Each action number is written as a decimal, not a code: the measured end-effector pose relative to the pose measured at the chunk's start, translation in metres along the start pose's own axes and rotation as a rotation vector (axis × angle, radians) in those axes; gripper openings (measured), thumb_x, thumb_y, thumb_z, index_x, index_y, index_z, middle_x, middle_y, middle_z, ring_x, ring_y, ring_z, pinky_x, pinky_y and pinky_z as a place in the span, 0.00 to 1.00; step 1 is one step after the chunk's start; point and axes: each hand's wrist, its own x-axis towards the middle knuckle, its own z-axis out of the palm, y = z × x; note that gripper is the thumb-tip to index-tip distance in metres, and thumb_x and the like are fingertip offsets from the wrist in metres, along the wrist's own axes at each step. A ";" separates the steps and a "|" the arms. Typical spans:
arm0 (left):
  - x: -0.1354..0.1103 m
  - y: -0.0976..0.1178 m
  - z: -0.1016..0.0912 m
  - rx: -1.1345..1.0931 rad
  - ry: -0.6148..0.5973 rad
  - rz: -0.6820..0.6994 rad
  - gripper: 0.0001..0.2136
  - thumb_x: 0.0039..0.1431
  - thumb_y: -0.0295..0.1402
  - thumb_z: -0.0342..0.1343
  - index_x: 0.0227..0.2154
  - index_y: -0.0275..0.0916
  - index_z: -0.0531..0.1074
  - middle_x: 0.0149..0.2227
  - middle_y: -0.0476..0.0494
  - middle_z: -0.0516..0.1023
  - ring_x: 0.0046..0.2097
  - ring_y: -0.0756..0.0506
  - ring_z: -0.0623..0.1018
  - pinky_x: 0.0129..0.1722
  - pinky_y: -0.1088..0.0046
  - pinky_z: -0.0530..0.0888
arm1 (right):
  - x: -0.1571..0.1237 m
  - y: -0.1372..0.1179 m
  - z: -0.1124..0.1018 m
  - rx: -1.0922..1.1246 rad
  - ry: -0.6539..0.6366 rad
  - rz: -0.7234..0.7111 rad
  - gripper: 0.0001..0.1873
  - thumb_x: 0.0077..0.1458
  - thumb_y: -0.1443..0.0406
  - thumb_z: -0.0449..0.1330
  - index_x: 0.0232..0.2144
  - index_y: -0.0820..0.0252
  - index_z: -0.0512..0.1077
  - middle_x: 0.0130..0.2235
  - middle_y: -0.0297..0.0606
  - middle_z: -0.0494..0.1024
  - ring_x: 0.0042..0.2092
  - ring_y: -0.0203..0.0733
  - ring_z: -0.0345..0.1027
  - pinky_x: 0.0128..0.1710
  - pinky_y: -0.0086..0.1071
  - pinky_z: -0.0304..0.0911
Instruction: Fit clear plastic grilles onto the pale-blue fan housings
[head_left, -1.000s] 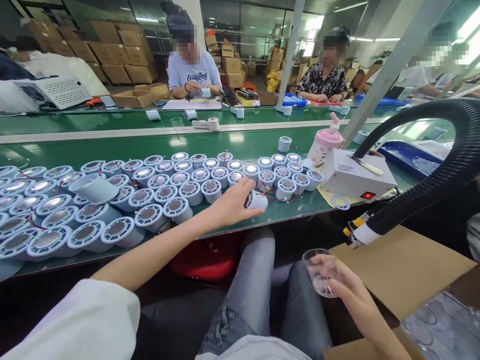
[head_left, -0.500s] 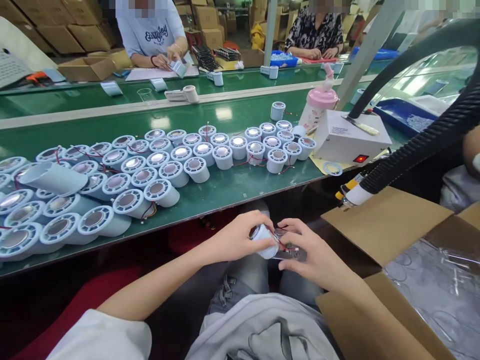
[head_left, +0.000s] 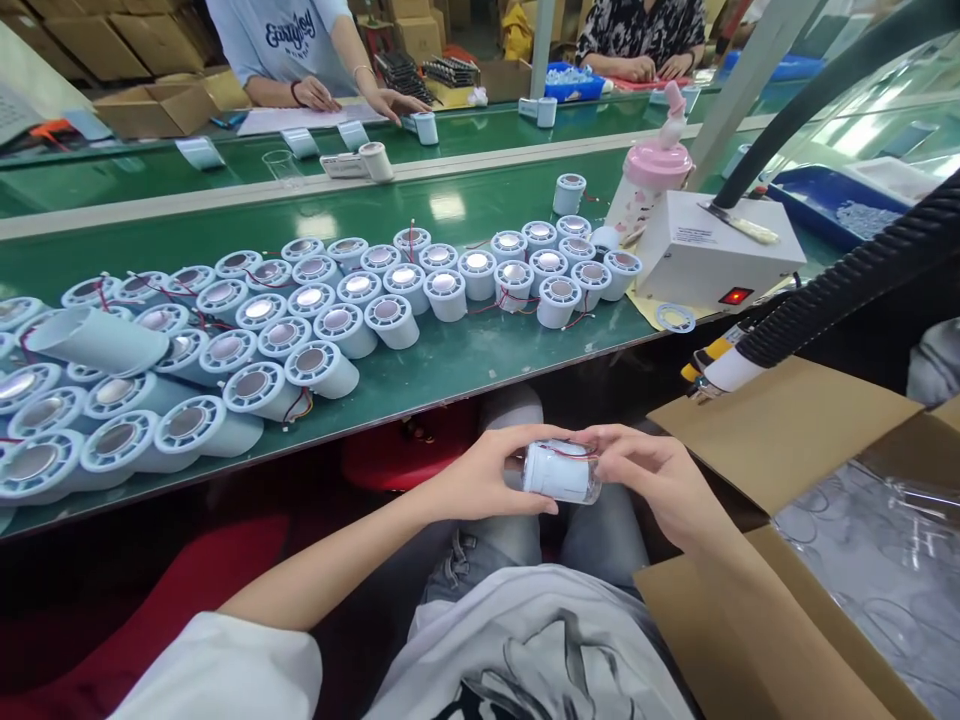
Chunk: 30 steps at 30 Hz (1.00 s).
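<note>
Held cylinder (head_left: 553,472) moved into clear cup (head_left: 592,491) | right hand (head_left: 654,476) seemingly hides base

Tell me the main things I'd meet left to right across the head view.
Pale-blue plastic cylinder lying on its side → left hand → held pale-blue cylinder with red wire → right hand → deep-blue plastic tray.

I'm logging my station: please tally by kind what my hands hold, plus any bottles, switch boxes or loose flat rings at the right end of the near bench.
Blue cylinder: 1
Clear cup: 1
Pink-lidded bottle: 1
Switch box: 1
Flat ring: 1
Total: 5
</note>
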 end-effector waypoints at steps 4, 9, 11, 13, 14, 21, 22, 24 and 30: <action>-0.003 0.002 0.005 -0.275 0.023 -0.097 0.31 0.50 0.34 0.66 0.57 0.41 0.63 0.58 0.35 0.68 0.53 0.41 0.74 0.51 0.62 0.73 | -0.010 0.005 -0.002 -0.347 -0.064 -0.255 0.23 0.45 0.70 0.71 0.45 0.49 0.76 0.57 0.39 0.71 0.59 0.52 0.63 0.56 0.42 0.64; -0.007 0.007 0.003 -0.189 -0.024 -0.103 0.34 0.49 0.36 0.67 0.60 0.45 0.61 0.56 0.38 0.70 0.52 0.41 0.75 0.49 0.64 0.74 | -0.019 0.006 -0.003 -0.413 -0.069 -0.293 0.24 0.49 0.69 0.69 0.48 0.47 0.72 0.55 0.35 0.73 0.56 0.45 0.68 0.55 0.37 0.67; -0.008 0.010 0.001 -0.130 -0.026 -0.068 0.36 0.47 0.34 0.68 0.60 0.46 0.62 0.57 0.39 0.70 0.53 0.40 0.74 0.50 0.65 0.74 | -0.020 0.003 -0.003 -0.327 -0.089 -0.231 0.25 0.49 0.69 0.69 0.49 0.46 0.70 0.52 0.33 0.75 0.53 0.43 0.70 0.52 0.34 0.69; -0.009 0.013 0.001 -0.103 -0.017 -0.016 0.36 0.46 0.32 0.69 0.59 0.46 0.64 0.57 0.40 0.70 0.55 0.40 0.73 0.52 0.65 0.73 | -0.020 -0.001 -0.003 -0.275 -0.100 -0.172 0.25 0.49 0.68 0.70 0.48 0.45 0.70 0.49 0.31 0.76 0.50 0.42 0.72 0.50 0.33 0.71; -0.009 0.014 0.001 -0.094 -0.014 0.006 0.36 0.45 0.32 0.70 0.59 0.46 0.64 0.57 0.40 0.70 0.56 0.40 0.73 0.53 0.65 0.72 | -0.020 -0.003 -0.003 -0.259 -0.104 -0.146 0.25 0.49 0.68 0.70 0.48 0.44 0.70 0.49 0.30 0.76 0.49 0.42 0.72 0.49 0.32 0.71; -0.013 0.015 0.000 0.008 -0.005 0.095 0.36 0.46 0.34 0.69 0.59 0.45 0.64 0.59 0.38 0.69 0.59 0.39 0.71 0.55 0.64 0.71 | -0.021 -0.009 -0.003 -0.108 -0.154 -0.003 0.23 0.51 0.65 0.69 0.48 0.43 0.70 0.49 0.30 0.73 0.49 0.39 0.70 0.48 0.28 0.70; -0.013 0.015 0.000 0.023 -0.007 0.110 0.36 0.46 0.34 0.69 0.59 0.46 0.64 0.60 0.38 0.69 0.59 0.39 0.70 0.55 0.64 0.71 | -0.021 -0.009 -0.003 -0.083 -0.166 0.015 0.23 0.52 0.64 0.69 0.48 0.44 0.69 0.48 0.31 0.74 0.49 0.39 0.70 0.47 0.28 0.70; -0.013 0.016 0.000 0.049 -0.008 0.145 0.36 0.45 0.33 0.70 0.59 0.46 0.64 0.60 0.39 0.68 0.60 0.39 0.69 0.57 0.64 0.69 | -0.021 -0.009 -0.003 -0.029 -0.185 0.056 0.22 0.53 0.62 0.68 0.49 0.47 0.68 0.47 0.34 0.74 0.48 0.40 0.70 0.45 0.30 0.70; -0.014 0.015 -0.001 0.094 -0.004 0.187 0.35 0.46 0.35 0.69 0.59 0.45 0.65 0.60 0.38 0.69 0.61 0.39 0.68 0.59 0.62 0.67 | -0.019 -0.005 -0.003 0.084 -0.181 0.171 0.22 0.54 0.58 0.67 0.49 0.54 0.66 0.43 0.40 0.75 0.40 0.41 0.71 0.40 0.34 0.70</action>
